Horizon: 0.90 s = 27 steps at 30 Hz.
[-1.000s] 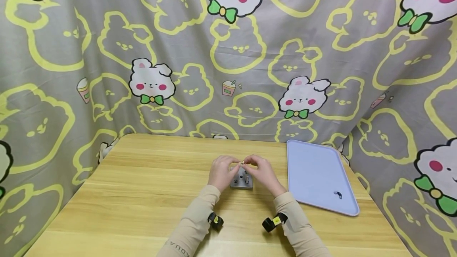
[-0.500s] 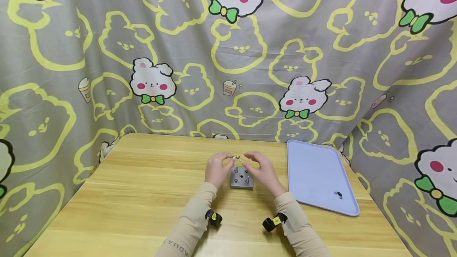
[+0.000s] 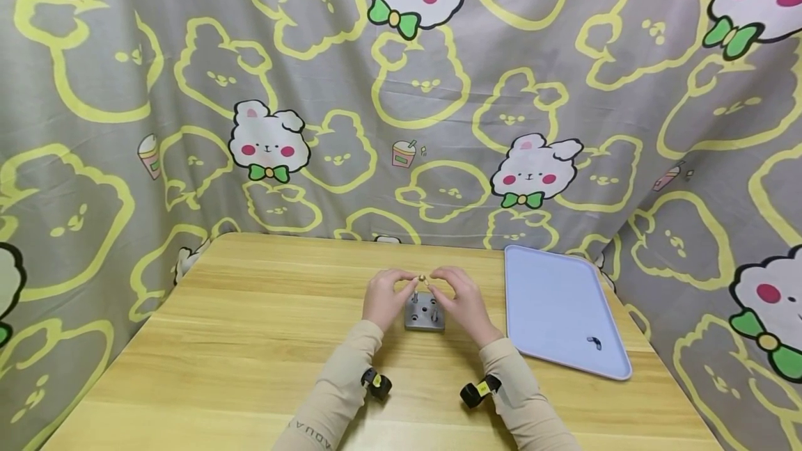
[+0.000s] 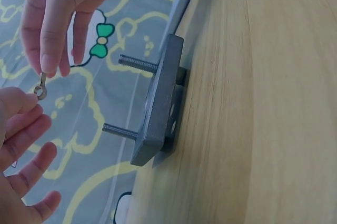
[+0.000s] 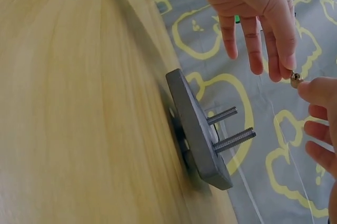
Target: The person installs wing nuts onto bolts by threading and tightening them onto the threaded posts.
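Fitting (image 3: 422, 278): one, small, brass-coloured, ring-shaped with a short stem; raised above the table, at 12 o'clock of the plate, between both hands' fingertips.

Left hand (image 3: 383, 300): at 10 o'clock of the plate; thumb and index finger pinch the fitting, remaining fingers loosely extended.

Right hand (image 3: 464, 300): at 2 o'clock of the plate; thumb and index finger pinch the fitting from the opposite side, remaining fingers relaxed.

Plate (image 3: 424, 325): one, grey metal, square, with holes; on the table at 6 o'clock of the fitting.

Far stud (image 4: 120, 131): upright in the plate, at its 11 o'clock; clear of the fitting.

Near stud (image 4: 138, 63): upright, threaded, at the plate's 4 o'clock.

Tray (image 3: 551, 298): pale blue, raised rim; on the table at 3 o'clock of the plate, well apart from it.

Dark piece (image 3: 594, 343): one, small, lying at the tray's 4 o'clock; too small to identify.

Table (image 3: 219, 339): light wood grain, under plate and tray.

Sleeves (image 3: 347, 360): beige, one on each arm; dark lettering on the left one. A black camera (image 3: 376, 384) is strapped at each wrist.

Curtain (image 3: 438, 96): grey, with yellow outlines and white rabbits in green bows; at 12 o'clock beyond the table.
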Motion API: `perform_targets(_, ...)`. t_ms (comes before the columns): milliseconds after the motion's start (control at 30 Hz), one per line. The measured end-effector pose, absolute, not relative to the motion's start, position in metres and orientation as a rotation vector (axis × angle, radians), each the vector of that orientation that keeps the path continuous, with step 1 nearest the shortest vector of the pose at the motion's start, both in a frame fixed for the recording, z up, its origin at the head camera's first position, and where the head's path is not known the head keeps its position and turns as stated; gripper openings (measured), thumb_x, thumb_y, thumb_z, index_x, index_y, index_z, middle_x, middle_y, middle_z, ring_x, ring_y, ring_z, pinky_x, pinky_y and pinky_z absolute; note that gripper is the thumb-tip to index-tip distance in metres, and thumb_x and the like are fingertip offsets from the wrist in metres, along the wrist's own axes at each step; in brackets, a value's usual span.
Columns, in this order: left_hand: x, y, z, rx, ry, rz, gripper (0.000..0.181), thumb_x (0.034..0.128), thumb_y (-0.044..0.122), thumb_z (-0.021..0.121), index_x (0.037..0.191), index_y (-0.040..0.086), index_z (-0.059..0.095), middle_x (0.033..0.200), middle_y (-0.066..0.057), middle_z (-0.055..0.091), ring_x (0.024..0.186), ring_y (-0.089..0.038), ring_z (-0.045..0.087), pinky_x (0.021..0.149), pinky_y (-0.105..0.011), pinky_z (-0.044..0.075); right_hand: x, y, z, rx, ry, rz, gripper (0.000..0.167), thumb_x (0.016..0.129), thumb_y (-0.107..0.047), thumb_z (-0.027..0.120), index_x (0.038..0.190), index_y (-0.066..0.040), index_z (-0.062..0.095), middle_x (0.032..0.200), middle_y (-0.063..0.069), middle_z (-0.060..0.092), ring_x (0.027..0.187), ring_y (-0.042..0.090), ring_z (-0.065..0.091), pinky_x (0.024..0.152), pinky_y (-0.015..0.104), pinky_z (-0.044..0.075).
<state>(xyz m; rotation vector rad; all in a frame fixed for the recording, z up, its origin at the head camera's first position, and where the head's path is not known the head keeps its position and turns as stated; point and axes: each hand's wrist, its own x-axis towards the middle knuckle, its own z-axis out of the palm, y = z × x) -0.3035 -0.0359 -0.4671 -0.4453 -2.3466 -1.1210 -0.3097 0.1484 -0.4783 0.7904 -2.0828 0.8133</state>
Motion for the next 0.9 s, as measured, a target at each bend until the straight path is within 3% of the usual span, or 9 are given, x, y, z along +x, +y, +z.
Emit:
perform_targets(233, -0.3022, -0.0358, -0.4649, -0.461, -2.358, -1.165, 0.02, 0.0888, 0.028, 0.07, 0.098, 0.012, 0.076, 0.099, -0.003, 0.076, 0.097, -0.022, 0.068, 0.091, -0.041, 0.054, -0.3114, 0.1495, -0.4805, 0.84, -2.017, 0.753, 0.023, 0.074, 0.001, 0.079, 0.095, -0.004, 0.07, 0.097, 0.007, 0.07, 0.094, 0.023, 0.065, 0.087, 0.031, 0.055)
perform_targets(733, -0.301, -0.0344, -0.4653, -0.497, -2.383, -1.244, 0.019, 0.0895, 0.026, 0.069, 0.099, 0.011, 0.076, 0.099, -0.004, 0.076, 0.1, -0.023, 0.067, 0.093, -0.041, 0.053, -0.3093, 0.15, -0.4814, 0.852, -1.981, 0.684, 0.015, 0.078, -0.002, 0.076, 0.092, -0.006, 0.071, 0.093, 0.006, 0.07, 0.089, 0.022, 0.065, 0.082, 0.031, 0.056)
perform_targets(900, -0.3019, -0.0351, -0.4656, -0.516, -2.393, -1.227, 0.02, 0.0904, 0.029, 0.068, 0.1, 0.014, 0.076, 0.1, -0.002, 0.076, 0.101, -0.022, 0.067, 0.094, -0.04, 0.053, -0.3088, 0.1477, -0.4819, 0.778, -2.027, 0.868, 0.015, 0.079, 0.0, 0.076, 0.092, -0.007, 0.071, 0.093, 0.006, 0.071, 0.09, 0.022, 0.066, 0.082, 0.034, 0.057)
